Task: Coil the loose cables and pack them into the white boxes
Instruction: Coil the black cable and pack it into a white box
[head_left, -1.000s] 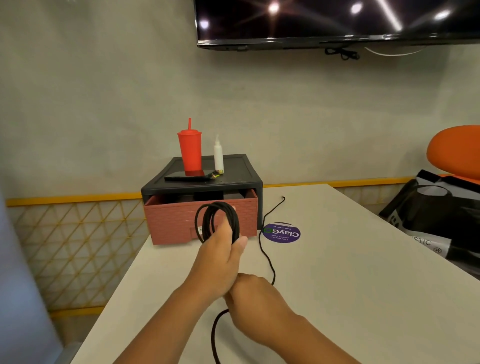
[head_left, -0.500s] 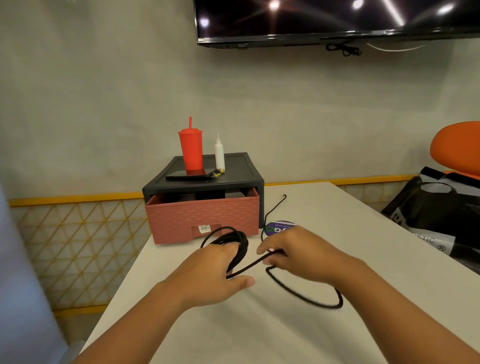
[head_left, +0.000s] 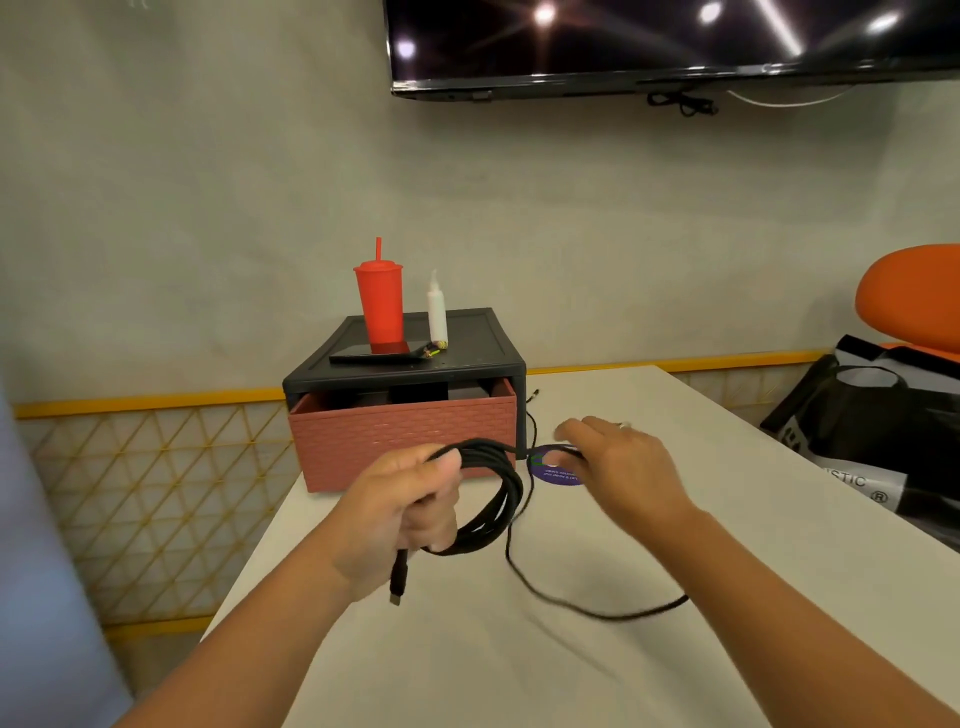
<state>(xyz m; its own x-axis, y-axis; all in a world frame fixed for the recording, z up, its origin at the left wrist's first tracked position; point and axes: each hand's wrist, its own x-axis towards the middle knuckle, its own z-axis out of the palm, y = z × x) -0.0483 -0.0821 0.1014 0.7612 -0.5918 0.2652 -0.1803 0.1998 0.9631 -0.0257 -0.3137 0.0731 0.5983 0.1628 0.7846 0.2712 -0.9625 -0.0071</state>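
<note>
Ok so the left hand has its fingers curled tight around a bundle of black cable, several loops stacked together and held up just above the white table. One plug end dangles down out of the bottom of that fist.

The right hand is out to the right of the coil, palm down, fingers reaching forward and mostly straight. A strand runs from the top of the coil over to its thumb side, but it's blurry there (honestly can't tell if it's pinching the strand or just hovering over it).

The rest of the cable is loose: it drops off the coil, curves across the table and goes under the right forearm. Another bit runs up past the corner of the pink drawer, with its tip lying on the table beside it.

That drawer sits in a black frame with a red tumbler, a small white bottle and a flat dark gadget on top. There's a purple sticker on the table just under the right hand's fingers, a black bag off to the right, and a TV up on the wall.
</note>
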